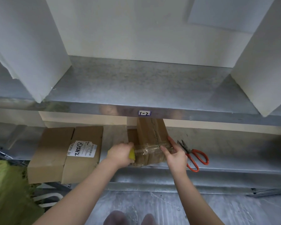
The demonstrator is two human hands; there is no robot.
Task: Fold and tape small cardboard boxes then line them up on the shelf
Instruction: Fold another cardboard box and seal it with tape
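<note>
A small brown cardboard box (151, 133) stands on the lower metal shelf (225, 161), under the upper shelf's front edge. Clear tape (148, 147) runs across its near top edge. My left hand (121, 154) grips a yellow tape dispenser (132, 154) against the box's left near corner. My right hand (173, 152) rests on the box's right near corner, thumb pressing the tape and fingers straight along the right side. Another brown box (132, 135) sits just behind to the left, mostly hidden.
Red-handled scissors (195, 155) lie on the lower shelf right of the box. A larger labelled cardboard box (66, 151) overhangs the shelf at the left. White foam blocks (28, 46) (263, 62) stand on the upper shelf (136, 88). Green fabric (8, 192) lies lower left.
</note>
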